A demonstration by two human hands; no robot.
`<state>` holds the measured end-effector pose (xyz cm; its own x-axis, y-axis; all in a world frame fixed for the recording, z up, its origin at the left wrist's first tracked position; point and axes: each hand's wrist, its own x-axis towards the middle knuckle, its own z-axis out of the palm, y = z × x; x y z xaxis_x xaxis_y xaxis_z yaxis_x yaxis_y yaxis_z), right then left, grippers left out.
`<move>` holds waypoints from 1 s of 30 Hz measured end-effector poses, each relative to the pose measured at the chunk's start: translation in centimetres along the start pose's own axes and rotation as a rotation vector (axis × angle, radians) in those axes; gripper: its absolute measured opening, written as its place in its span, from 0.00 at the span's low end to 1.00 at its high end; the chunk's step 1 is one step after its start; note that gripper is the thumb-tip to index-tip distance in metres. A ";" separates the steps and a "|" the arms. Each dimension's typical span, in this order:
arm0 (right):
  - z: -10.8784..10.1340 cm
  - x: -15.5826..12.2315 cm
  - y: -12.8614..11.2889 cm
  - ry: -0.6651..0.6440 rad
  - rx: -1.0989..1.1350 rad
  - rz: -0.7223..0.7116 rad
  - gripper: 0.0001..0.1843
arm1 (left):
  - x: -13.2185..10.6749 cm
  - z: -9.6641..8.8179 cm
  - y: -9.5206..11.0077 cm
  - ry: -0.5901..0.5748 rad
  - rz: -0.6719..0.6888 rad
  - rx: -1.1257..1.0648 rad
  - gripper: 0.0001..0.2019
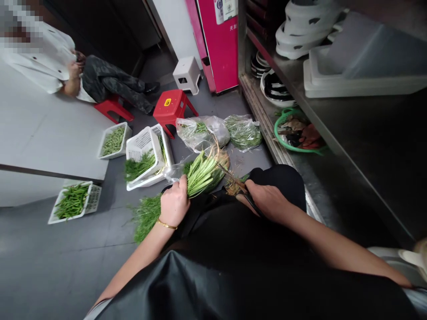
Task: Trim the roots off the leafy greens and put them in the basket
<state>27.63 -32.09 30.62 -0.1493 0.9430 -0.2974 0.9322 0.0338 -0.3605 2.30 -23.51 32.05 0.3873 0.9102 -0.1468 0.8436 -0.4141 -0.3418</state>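
My left hand [174,202] is closed round a bunch of green herbs [202,172]; pale stems and stringy roots point up and right, leafy tops hang down left past my wrist. My right hand [267,202] grips a pair of dark scissors [233,178], whose blades reach into the root end of the bunch. Both hands sit over my lap, covered by a black apron [233,249]. Cut roots [232,189] lie between the hands.
On the grey floor stand white baskets [147,149] of greens, two plastic bags of herbs [213,130], a red stool [171,106] and a white stool [187,73]. Another person [50,62] sits at the far left. A steel shelf [350,133] with bowls is at my right.
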 end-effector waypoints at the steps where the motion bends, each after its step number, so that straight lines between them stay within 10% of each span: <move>1: -0.3 0.4 -0.1 -0.009 -0.027 0.002 0.23 | -0.1 0.0 -0.1 -0.002 0.029 0.018 0.28; 9: -1.1 2.1 0.6 -0.068 -0.098 -0.070 0.26 | -0.5 0.5 -0.2 -0.036 0.151 0.045 0.28; 17: -0.1 -0.5 1.7 0.027 0.271 -0.119 0.15 | -0.6 1.3 -0.2 -0.020 -0.020 -0.123 0.30; 30: -0.6 -0.3 0.3 -0.014 0.229 -0.215 0.18 | -0.4 1.3 -0.9 -0.039 -0.067 -0.728 0.26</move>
<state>28.12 -32.22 31.12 -0.3413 0.9174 -0.2047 0.7806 0.1553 -0.6055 0.88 -23.44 31.19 0.3244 0.9276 -0.1853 0.9036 -0.2460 0.3507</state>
